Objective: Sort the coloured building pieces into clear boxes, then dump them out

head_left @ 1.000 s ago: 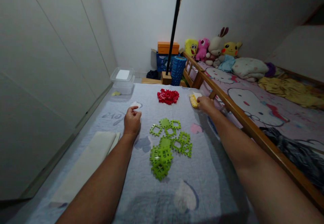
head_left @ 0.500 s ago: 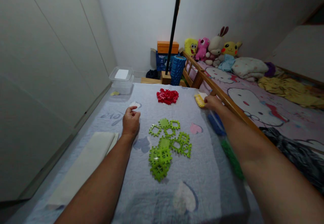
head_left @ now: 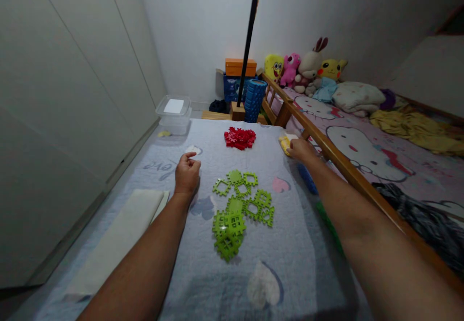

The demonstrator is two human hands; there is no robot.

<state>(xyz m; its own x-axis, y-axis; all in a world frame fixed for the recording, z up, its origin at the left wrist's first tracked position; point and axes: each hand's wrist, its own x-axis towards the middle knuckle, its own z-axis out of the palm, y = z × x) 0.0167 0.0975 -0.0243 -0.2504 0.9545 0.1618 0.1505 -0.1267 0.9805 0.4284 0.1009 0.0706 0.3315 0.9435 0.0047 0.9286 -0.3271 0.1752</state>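
Note:
My left hand (head_left: 187, 173) rests on the patterned cloth on the left side, its fingers loosely curled, thumb and index finger apart, with nothing between them. At the far right edge of the cloth, my right hand (head_left: 303, 150) has its fingers closed on a clear bag of yellow pieces (head_left: 284, 145), partly covering it. A loose group of flat green interlocking toy pieces (head_left: 235, 206) lies in the middle, some overlapping. Behind them is a heap of red interlocking pieces (head_left: 239, 138). Blue pieces (head_left: 307, 178) and green pieces (head_left: 328, 222) lie along the right edge, partly hidden by my right arm.
A clear lidded plastic box (head_left: 174, 114) stands at the far left corner, a yellow item (head_left: 164, 133) beside it. Folded white material (head_left: 123, 236) lies by my left forearm. A wooden bed rail (head_left: 319, 142) borders the right side. A black pole (head_left: 249, 40) rises behind the cloth.
My right hand has shifted slightly left and covers more of the yellow bag. My right forearm now hides more of the blue and green pieces. My left hand has stayed in place.

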